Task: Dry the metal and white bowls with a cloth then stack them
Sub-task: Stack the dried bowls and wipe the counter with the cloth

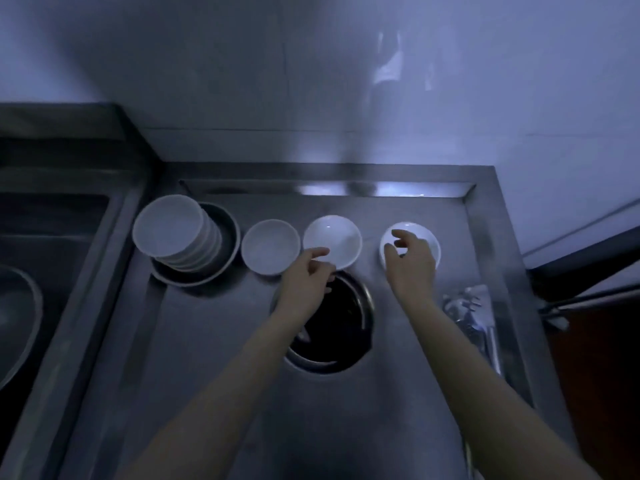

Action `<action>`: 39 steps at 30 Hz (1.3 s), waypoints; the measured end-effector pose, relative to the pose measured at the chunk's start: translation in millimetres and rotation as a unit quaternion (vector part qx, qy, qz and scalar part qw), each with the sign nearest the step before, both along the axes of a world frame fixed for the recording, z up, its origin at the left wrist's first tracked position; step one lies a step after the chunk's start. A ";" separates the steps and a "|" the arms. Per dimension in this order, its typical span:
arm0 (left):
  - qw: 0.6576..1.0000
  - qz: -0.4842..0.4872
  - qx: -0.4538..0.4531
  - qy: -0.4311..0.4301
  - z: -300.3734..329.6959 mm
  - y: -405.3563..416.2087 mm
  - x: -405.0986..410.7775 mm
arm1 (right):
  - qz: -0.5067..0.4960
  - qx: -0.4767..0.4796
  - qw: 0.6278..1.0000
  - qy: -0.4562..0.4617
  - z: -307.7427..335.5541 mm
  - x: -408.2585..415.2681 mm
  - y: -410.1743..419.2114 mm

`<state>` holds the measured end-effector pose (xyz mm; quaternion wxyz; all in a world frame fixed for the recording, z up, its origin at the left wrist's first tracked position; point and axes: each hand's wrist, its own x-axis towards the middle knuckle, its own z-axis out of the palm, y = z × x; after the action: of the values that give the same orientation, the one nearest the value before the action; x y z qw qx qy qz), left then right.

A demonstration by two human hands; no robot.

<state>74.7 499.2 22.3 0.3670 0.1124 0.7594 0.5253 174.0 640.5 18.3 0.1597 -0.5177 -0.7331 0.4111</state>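
Three white bowls stand in a row on the steel counter: a left bowl (270,245), a middle bowl (332,239) and a right bowl (426,237). A tilted stack of white bowls (168,225) rests in a metal bowl (227,252) at the far left. My left hand (306,277) is at the near rim of the middle bowl, its forefinger stretched towards it and the other fingers curled. My right hand (408,261) hovers over the right bowl with fingers spread, hiding its near half. No cloth shows in view.
A round dark hole (332,327) opens in the counter (214,358) under my left wrist. Shiny crumpled plastic (471,306) lies near the right edge. A sink with a metal pan (17,323) is to the left. A wall rises behind.
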 end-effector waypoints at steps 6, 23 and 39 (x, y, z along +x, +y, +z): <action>0.995 -0.001 -0.068 -0.072 -27.4 83.3 58.1 | 0.006 -0.030 0.995 -0.096 -18.5 51.1 80.5; 0.996 0.038 -0.054 -0.059 -58.9 125.2 60.6 | 0.027 -0.096 0.992 -0.077 -38.8 54.3 112.5; 0.967 0.225 0.111 0.050 53.1 -48.0 -50.7 | 0.121 -0.078 0.981 0.130 47.7 -79.9 -41.2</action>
<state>24.0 451.2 75.4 0.1864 0.0043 0.7197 0.6688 94.1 599.3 66.0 0.1618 -0.3786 -0.7287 0.5472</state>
